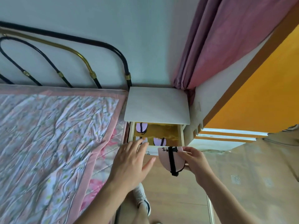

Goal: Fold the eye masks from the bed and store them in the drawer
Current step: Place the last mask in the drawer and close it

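Right, storing step is underway: the right hand [196, 160] is pinching a folded pink eye mask [170, 159] by its edge, fingers [186, 153] curled round it, black strap [171, 160] running down its middle and dangling a bit at the bottom. It's hovering just in front of the open drawer [181, 135] of the white nightstand [157, 105], not yet inside. The left hand [131, 164] is reaching in alongside, fingers spread and relaxed, gripping nothing, fingertips at the drawer's front-left corner where smth pale is lying, prob another mask but mostly hidden by the hand, so I can't tell for sure. Inside the drawer, two folded masks are showing: one at the back left [141, 127], one at the front centre [159, 141], both pinkish with a dark strap across. By my read the job is well along. The bed [53, 135] beside the nightstand is showing no masks in the part that's visible, tho its near end is out of frame. Next move, I'd judge: carry the held mask fwd over the drawer's front edge and set it down on the bare yellowish liner to the right, keeping the fold pinched so it isn't springing open. Writing: small dark marks near the held mask's top edge, too small and blurred to read; no brand or label readable anywhere.
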